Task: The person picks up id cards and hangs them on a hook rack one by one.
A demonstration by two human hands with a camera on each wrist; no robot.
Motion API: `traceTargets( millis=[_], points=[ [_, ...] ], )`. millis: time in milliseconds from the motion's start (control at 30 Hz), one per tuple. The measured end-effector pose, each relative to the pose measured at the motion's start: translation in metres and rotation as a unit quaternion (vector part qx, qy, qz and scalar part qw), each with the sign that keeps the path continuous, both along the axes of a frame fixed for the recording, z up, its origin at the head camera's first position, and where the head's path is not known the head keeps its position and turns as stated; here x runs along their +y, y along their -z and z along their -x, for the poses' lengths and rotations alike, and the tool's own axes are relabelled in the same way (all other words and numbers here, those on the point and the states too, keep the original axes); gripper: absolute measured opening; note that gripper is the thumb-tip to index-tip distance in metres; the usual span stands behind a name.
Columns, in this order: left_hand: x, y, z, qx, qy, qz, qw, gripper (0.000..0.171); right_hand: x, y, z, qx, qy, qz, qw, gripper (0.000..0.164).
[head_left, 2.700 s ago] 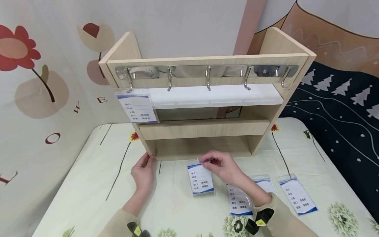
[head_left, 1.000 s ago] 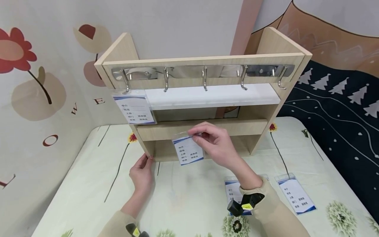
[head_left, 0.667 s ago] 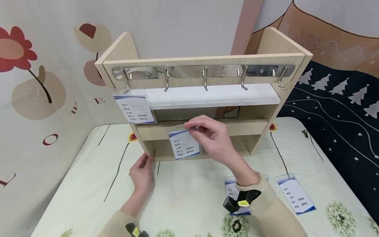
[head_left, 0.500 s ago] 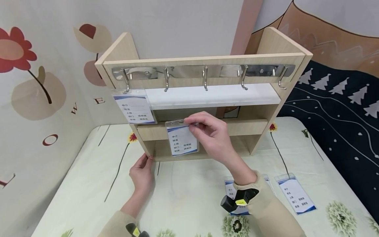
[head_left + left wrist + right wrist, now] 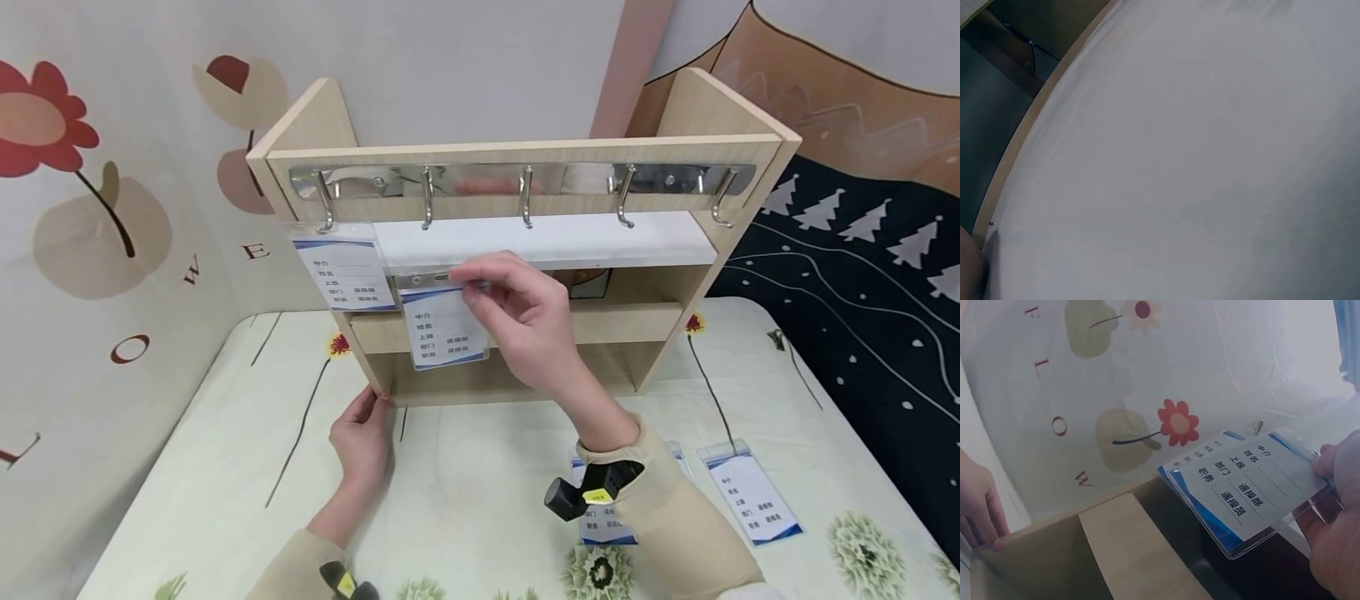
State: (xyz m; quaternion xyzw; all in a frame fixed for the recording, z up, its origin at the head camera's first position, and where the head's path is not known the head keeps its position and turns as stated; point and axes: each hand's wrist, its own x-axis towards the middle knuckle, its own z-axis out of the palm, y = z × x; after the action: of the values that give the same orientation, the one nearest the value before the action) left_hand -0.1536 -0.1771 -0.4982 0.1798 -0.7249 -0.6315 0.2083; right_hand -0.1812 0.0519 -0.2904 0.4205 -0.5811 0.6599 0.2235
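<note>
My right hand pinches the top right edge of a clear badge holder with a white and blue card inside. It is raised in front of the wooden shelf, below the second hook from the left. In the right wrist view the held badge overlaps another badge behind it. That other badge holder hangs from the leftmost hook. My left hand grips the shelf's lower left corner; the left wrist view shows only a sliver of it.
More badge holders lie on the floral cloth at the right: one badge in full sight, another badge partly behind my right wrist. A metal rail with several hooks spans the shelf's upper front. A patterned wall stands behind.
My right hand has lifted the badge holder off the cloth, moving it up and leftward to just under the hook row. The left hand has stayed at the shelf's corner.
</note>
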Motion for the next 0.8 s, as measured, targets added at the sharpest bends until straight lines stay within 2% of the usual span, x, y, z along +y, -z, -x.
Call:
traceTargets(
  millis=[333,500,800],
  points=[
    [0.0,-0.001,0.0,-0.004,-0.004,0.007,1.0,0.033,-0.007,-0.012,0.005,0.018,0.008,0.004,1.0,0.019],
    [-0.001,0.0,0.001,-0.001,-0.004,-0.003,1.0,0.034,-0.01,-0.018,0.009,0.021,0.012,0.009,1.0,0.019],
    [0.002,-0.004,-0.001,-0.006,-0.004,-0.003,1.0,0.033,-0.015,-0.02,0.014,0.025,0.023,0.018,0.999,0.018]
  ],
)
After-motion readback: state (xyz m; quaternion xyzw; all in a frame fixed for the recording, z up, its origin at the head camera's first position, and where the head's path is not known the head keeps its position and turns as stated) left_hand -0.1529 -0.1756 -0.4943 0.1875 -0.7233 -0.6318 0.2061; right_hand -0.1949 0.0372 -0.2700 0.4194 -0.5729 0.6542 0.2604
